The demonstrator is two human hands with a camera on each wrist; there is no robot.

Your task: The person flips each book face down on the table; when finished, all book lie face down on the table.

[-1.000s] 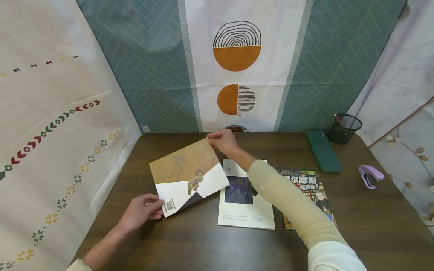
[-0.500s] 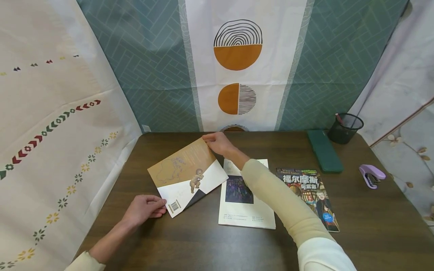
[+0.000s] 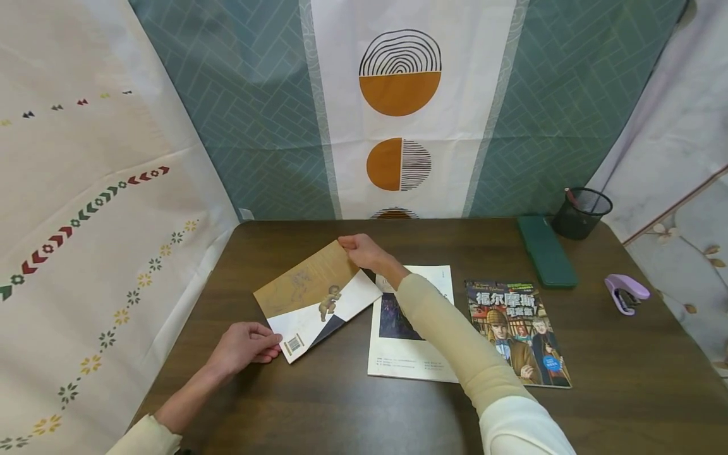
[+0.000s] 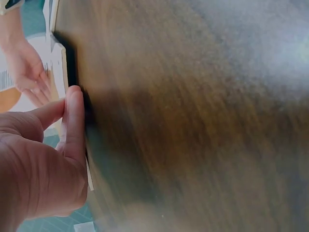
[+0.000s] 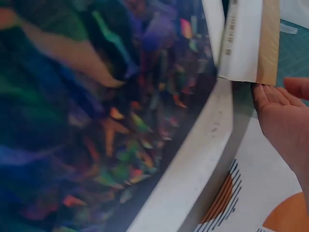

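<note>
A thin book (image 3: 309, 300), tan and white with a small cherub figure and a barcode, lies at a slant over the left half of the table. My left hand (image 3: 244, 346) pinches its near corner between thumb and fingers. At the far right corner my right hand (image 3: 366, 254) holds the book by its edge; in the right wrist view the fingers reach beneath that edge. Just right of it lies a white book (image 3: 406, 361) with a dark picture, partly hidden by my right forearm. The left wrist view shows the pinched book nearly edge-on.
Farther right lies a colourful comic-style book (image 3: 520, 341). Behind it are a green case (image 3: 547, 253) and a black mesh pen holder (image 3: 580, 218). A purple stapler (image 3: 625, 294) sits near the table's right side. Patterned cloths hang around the wooden table (image 3: 318, 411).
The tan and white book has turned a little and its far corner has come down. My right hand moved slightly left and nearer, and the forearm uncovered more of the colourful book.
</note>
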